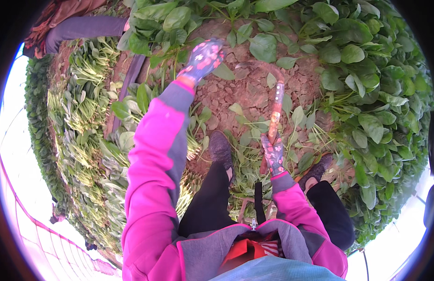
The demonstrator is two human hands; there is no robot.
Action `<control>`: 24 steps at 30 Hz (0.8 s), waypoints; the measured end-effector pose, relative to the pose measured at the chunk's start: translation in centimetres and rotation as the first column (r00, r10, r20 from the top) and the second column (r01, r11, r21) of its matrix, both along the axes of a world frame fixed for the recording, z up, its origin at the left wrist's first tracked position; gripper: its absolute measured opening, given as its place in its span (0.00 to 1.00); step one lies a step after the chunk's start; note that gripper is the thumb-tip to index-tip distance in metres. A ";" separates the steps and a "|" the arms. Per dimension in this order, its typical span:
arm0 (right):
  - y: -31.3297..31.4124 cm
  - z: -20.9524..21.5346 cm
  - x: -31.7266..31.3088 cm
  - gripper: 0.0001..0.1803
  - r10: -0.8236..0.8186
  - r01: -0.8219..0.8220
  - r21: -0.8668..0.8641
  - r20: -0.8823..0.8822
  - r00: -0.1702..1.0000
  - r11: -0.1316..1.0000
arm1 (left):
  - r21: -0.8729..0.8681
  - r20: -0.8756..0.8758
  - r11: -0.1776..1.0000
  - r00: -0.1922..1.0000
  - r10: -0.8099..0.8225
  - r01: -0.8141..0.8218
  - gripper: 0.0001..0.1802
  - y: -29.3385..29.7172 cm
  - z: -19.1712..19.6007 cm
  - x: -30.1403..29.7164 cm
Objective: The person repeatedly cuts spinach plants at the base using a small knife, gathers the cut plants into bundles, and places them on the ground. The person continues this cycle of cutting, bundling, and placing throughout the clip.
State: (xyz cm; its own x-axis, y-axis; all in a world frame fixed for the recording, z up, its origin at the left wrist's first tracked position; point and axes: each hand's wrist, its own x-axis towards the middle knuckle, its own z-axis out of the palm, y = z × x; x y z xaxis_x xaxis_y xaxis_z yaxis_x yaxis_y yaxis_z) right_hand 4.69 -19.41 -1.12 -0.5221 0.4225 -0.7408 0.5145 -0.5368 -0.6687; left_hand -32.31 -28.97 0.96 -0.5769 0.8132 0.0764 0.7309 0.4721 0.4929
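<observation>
My right hand point(274, 157), in a dark glove with pink flowers, is wrapped around the wooden handle of a sickle point(276, 108). The sickle points away from me, its curved, rusty blade bending left over the bare soil. Farther off and to the left, my left hand point(204, 58) wears a matching glove. It is stretched out beside standing leafy greens point(176, 18), which look like spinach. Motion smears its fingers, and I cannot tell whether they hold anything. A broad leaf point(223, 71) shows just right of that hand.
Cracked brown soil point(221, 100) lies between my hands. Dense greens point(371, 103) stand on the right. Cut bunches point(81, 110) lie in rows on the left, beside a dark strip point(128, 84). Another person's leg point(86, 33) is at far left. My shoes point(220, 147) stand among loose leaves.
</observation>
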 end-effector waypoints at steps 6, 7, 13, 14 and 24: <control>2.4 0.0 -2.8 0.10 -0.135 0.128 0.239 0.011 0.991 0.962 | -0.293 -0.103 0.956 0.992 -0.068 0.035 0.06 7.7 -1.9 -1.4; 3.0 -0.2 -3.0 0.11 -0.204 0.199 0.190 0.008 0.979 0.961 | -0.221 -0.129 0.975 0.991 -0.029 0.000 0.06 9.2 -2.1 -1.6; 5.3 -0.2 -4.3 0.10 -0.312 0.304 0.192 0.010 0.950 0.933 | -0.491 -0.250 0.870 0.963 -0.097 -0.040 0.08 15.7 -1.7 -3.6; 5.0 0.1 -4.6 0.10 -0.259 0.249 0.183 0.031 0.965 0.951 | -0.544 -0.196 0.839 0.974 -0.118 -0.008 0.08 15.1 -1.6 -4.0; -3.2 -0.7 -9.6 0.12 -0.029 0.019 -0.193 -0.049 0.998 0.981 | -0.862 -0.239 0.500 0.935 -0.263 -0.080 0.11 0.2 -1.6 -11.7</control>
State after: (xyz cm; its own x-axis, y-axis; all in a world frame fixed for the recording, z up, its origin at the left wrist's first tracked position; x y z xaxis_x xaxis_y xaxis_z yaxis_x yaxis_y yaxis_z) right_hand -4.95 -22.60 -1.78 -0.5531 0.2880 -0.7817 0.4671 -0.6698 -0.5772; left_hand -44.01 -28.72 -0.63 -0.5781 0.6210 -0.5293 0.8158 0.4508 -0.3621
